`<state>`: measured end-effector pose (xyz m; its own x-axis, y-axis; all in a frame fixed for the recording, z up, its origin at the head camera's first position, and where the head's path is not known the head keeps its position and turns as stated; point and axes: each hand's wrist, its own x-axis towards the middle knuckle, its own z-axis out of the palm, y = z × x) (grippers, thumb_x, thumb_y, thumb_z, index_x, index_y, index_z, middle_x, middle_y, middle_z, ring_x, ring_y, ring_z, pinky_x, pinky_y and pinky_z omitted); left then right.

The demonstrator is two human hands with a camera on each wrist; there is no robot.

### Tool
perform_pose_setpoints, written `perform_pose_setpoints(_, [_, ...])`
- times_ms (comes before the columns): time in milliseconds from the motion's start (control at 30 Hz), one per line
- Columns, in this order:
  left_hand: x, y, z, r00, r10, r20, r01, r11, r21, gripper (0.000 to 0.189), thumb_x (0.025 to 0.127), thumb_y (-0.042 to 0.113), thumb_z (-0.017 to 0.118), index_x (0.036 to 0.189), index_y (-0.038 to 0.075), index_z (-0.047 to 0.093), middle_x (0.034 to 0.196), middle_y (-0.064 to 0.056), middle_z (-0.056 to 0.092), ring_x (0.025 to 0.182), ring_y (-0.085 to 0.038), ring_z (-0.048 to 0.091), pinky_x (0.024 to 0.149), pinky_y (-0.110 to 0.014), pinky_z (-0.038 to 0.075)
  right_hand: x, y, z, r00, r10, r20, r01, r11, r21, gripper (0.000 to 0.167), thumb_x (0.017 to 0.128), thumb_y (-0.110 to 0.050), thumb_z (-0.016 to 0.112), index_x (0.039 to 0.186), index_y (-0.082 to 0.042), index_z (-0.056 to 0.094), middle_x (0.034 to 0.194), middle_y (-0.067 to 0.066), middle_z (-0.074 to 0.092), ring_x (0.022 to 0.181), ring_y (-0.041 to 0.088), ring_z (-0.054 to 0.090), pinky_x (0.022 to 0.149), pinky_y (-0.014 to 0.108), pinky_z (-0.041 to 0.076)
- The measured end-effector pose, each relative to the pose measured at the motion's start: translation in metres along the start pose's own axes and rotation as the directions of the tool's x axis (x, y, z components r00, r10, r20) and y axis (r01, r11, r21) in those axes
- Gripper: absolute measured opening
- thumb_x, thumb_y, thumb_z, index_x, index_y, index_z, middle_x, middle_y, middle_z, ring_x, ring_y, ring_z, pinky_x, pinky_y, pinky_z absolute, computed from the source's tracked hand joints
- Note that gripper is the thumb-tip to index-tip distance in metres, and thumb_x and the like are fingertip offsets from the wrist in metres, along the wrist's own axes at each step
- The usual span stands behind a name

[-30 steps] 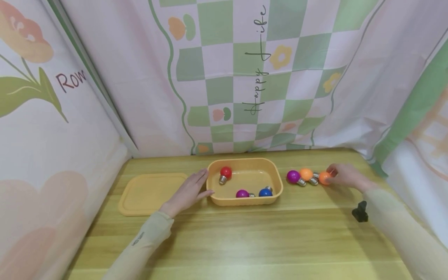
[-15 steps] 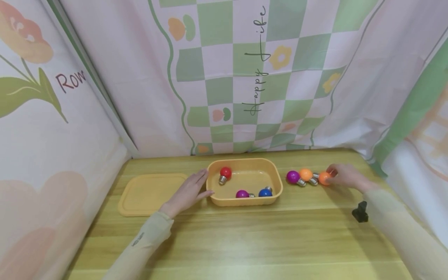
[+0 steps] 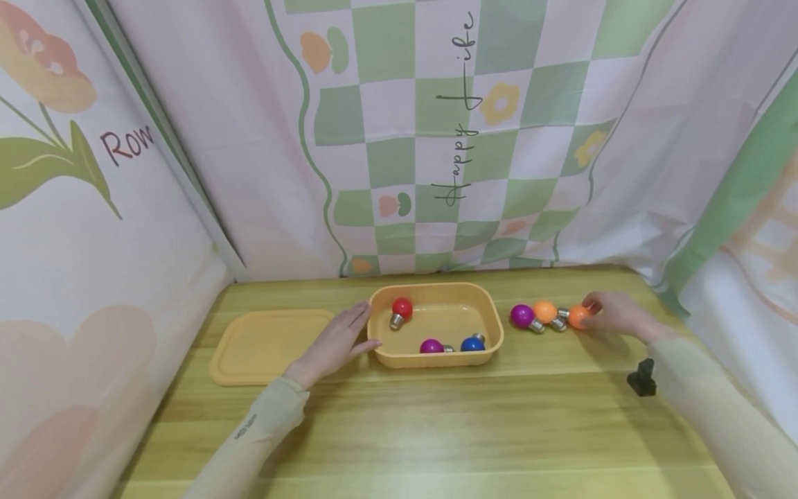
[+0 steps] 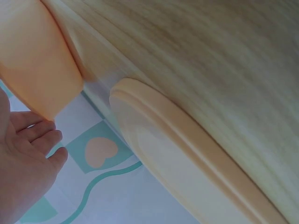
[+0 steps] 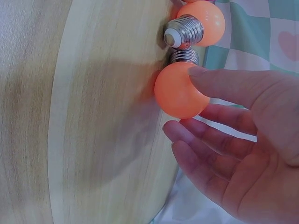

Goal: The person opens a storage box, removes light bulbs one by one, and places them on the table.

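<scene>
At the right end of a short row of bulbs, my right hand (image 3: pixel 617 315) pinches an orange light bulb (image 5: pixel 177 91) between thumb and fingers. Its metal base points at a second orange bulb (image 3: pixel 544 311), and a purple bulb (image 3: pixel 521 316) lies left of that one. My left hand (image 3: pixel 333 346) rests against the left side of a yellow plastic box (image 3: pixel 436 360), fingers extended along its rim. Inside the box lie a red bulb (image 3: pixel 402 308), a magenta bulb (image 3: pixel 431 346) and a blue bulb (image 3: pixel 472 344), the last two partly hidden by the front wall.
A flat yellow lid (image 3: pixel 264 346) lies on the wooden table (image 3: pixel 411 430) left of the box, partly behind my left arm. Printed curtains (image 3: pixel 386 104) hang at the table's back and sides. A small black item (image 3: pixel 642 378) shows beside my right sleeve.
</scene>
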<state>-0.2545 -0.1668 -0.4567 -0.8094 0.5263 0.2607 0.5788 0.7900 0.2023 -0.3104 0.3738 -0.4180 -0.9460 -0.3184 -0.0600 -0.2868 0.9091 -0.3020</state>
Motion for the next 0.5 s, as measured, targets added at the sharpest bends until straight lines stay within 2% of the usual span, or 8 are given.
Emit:
perform_pose_setpoints(267, [-0.0001,-0.0015,0.0013,0.999,0.024,-0.024,-0.024,1.0,0.001,0.074,0.097,0.042,0.06,0.146,-0.01,0.039,0.152,-0.028,0.042,0.142,-0.041,0.042,0.12,-0.052,0.035,0.0024,0.0024,0.0005,1.0,0.008,0.007,-0.008,1.0,0.01,0.051,0.085,-0.025,0.075,0.11,0.016,0.059,0.097,0.03,0.067,0.087,0.041,0.065,0.077,0.054,0.056])
perform_pose_setpoints(500, [-0.0001,-0.0014,0.0013,1.0,0.019,-0.019,-0.019,1.0,-0.007,0.073,0.097,0.041,0.061,0.146,-0.01,0.04,0.152,-0.028,0.042,0.142,-0.041,0.042,0.118,-0.054,0.037,0.0047,0.0055,0.0002,1.0,0.023,0.022,-0.023,0.999,0.031,0.053,0.086,-0.027,0.075,0.111,0.017,0.058,0.098,0.031,0.067,0.089,0.043,0.064,0.079,0.058,0.054])
